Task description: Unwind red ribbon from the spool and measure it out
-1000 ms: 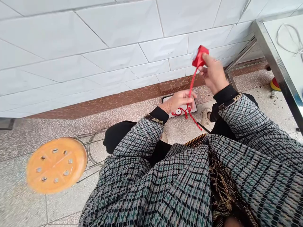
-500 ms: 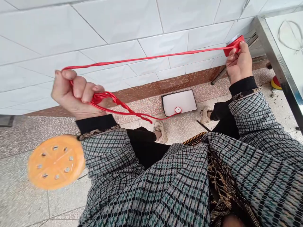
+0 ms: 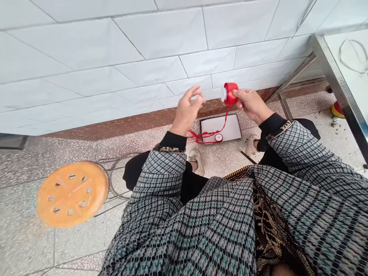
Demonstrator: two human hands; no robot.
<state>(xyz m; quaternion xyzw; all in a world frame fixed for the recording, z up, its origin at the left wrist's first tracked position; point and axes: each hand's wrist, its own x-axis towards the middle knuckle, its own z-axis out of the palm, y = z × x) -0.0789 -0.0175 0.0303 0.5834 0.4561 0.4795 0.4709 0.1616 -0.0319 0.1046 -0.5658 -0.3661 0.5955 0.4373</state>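
My right hand (image 3: 251, 102) grips a roll of red ribbon (image 3: 231, 94) with a white core, held up in front of the tiled wall. From the roll a loose red strand (image 3: 225, 122) hangs down to a tangle lower left. My left hand (image 3: 188, 111) is raised just left of the roll, fingers apart and holding nothing. Below, a white tray (image 3: 209, 124) with a dark rim lies on the floor, and a small red-and-white disc (image 3: 218, 137) shows at its front edge.
An orange round stool (image 3: 71, 193) with holes stands at the left. At the right is a metal-framed table (image 3: 335, 67) with a wire loop on top. A red and yellow object (image 3: 337, 110) sits on the floor beneath. White tiled wall (image 3: 172, 34) spans the front.
My left hand has let go of the ribbon bundle and moved right. My right hand has moved left and down with the roll. The stretched ribbon now hangs slack.
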